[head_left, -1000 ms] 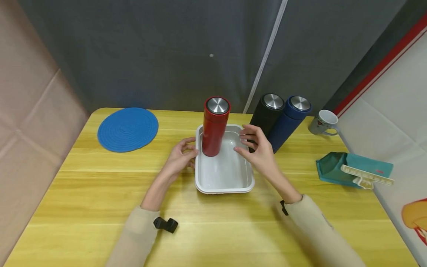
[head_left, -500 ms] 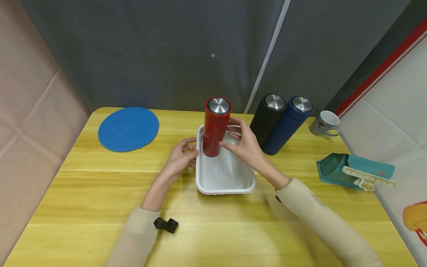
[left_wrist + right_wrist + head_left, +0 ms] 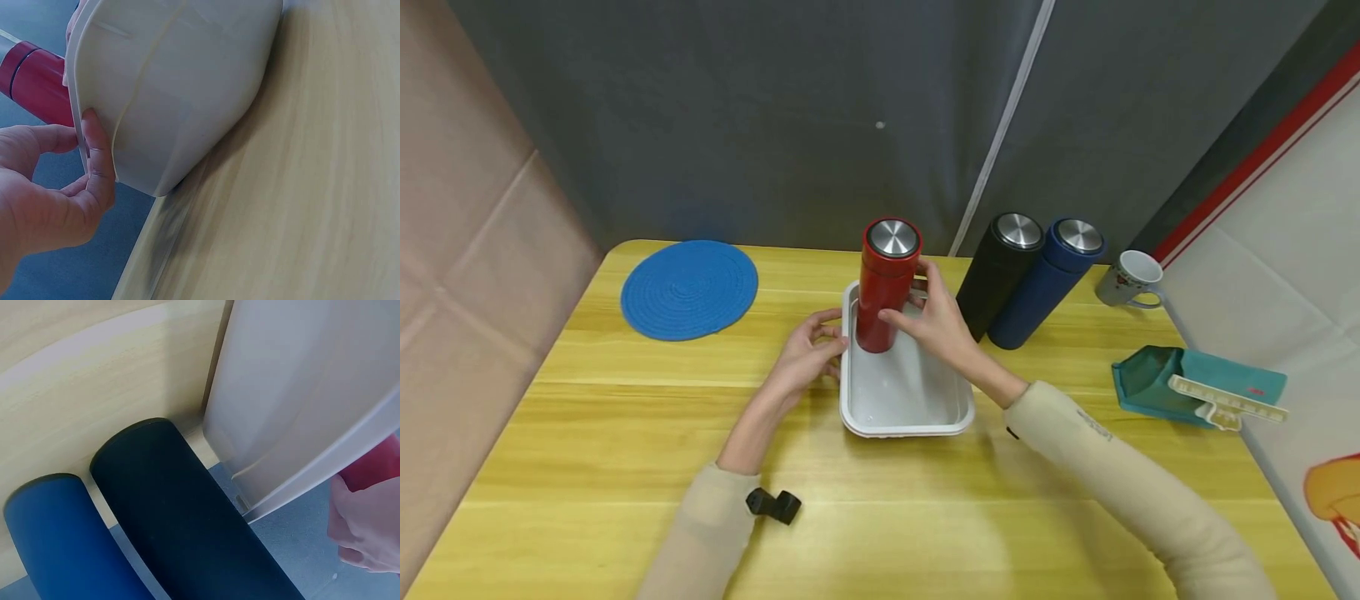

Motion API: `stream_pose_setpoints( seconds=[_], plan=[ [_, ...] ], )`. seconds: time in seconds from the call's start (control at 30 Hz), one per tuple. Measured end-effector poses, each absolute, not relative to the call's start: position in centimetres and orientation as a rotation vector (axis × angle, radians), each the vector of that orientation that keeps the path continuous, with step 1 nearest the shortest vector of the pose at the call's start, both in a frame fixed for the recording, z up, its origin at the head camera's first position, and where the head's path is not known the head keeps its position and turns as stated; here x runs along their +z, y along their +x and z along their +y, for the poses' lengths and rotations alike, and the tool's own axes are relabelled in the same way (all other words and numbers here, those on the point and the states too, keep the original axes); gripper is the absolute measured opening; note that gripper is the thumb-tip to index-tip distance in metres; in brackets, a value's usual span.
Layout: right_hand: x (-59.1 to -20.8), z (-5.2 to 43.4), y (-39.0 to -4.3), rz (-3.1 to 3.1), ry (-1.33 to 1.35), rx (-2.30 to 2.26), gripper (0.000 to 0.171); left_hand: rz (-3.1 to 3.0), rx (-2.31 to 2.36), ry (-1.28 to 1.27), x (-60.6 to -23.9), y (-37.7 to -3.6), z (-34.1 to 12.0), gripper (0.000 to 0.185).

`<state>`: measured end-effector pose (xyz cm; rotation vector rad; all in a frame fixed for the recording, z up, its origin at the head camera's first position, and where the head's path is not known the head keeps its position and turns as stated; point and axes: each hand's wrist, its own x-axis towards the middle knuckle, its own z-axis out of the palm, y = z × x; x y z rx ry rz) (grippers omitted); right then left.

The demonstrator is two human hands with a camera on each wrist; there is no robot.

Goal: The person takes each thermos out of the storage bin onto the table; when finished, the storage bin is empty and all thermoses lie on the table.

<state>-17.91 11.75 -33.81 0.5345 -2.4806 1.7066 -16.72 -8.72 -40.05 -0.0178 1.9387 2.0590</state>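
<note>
A red thermos bottle [image 3: 883, 287] with a steel-topped lid stands upright inside a white tray [image 3: 910, 408], near its back left corner. My right hand [image 3: 936, 321] grips the bottle from the right, thumb in front; the other fingers are partly hidden behind it. In the right wrist view, the right hand [image 3: 369, 519] shows against the red surface at the right edge. With thumb and fingers, my left hand [image 3: 801, 358] pinches the tray's left rim. The left wrist view shows the left hand's thumb [image 3: 56, 137] on one side of the rim and fingers on the other.
A black thermos [image 3: 1000, 267] and a blue thermos [image 3: 1045, 283] stand close together right of the tray. Farther right are a patterned mug [image 3: 1129, 277] and a teal bag [image 3: 1195, 383] with a pale clip. A round blue placemat [image 3: 688, 292] lies at the back left.
My right hand has moved left from over the tray's right rim to the red thermos and now grips it. The left hand stays at the rim.
</note>
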Motion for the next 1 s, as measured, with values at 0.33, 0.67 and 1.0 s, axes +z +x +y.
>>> stream_pose_setpoints(
  seconds=[0.33, 0.67, 1.0],
  plan=[
    [-35.6, 12.1, -19.4, -2.488, 0.556, 1.620, 0.074, 1.928, 2.075, -0.013, -40.1, -16.7, -8.7, 0.052],
    [-35.5, 11.9, -19.4, -2.511, 0.526, 1.604, 0.075, 1.948, 2.061, -0.013, -40.1, -16.5, -8.7, 0.052],
    [-33.6, 11.4, -18.2, -2.543, 0.496, 1.629, 0.072, 1.949, 2.059, 0.000, -40.2, -16.6, -8.7, 0.053]
  ],
)
